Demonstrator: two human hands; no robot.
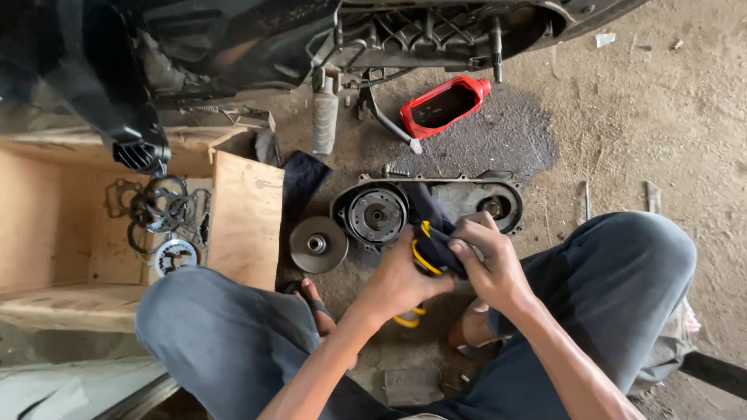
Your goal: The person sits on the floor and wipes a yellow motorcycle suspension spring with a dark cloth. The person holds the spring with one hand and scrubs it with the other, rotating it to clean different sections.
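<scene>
My left hand [401,276] grips a yellow-and-black tool handle [420,257] wrapped in a dark cloth [440,233]. My right hand [486,260] closes on the same cloth from the right. Just beyond both hands a grey metal transmission cover [467,194] lies on the ground, with a round clutch assembly [376,215] seated in its left end. A loose round pulley disc [317,244] rests on the floor left of the cover. More yellow handle [410,317] shows below my left wrist.
A cardboard box [245,222] at the left holds gaskets and rings [159,210]. A cut-open red oil bottle [443,105] lies on an oil stain. The scooter's underside [436,31] spans the top. My knees [646,257] flank the hands.
</scene>
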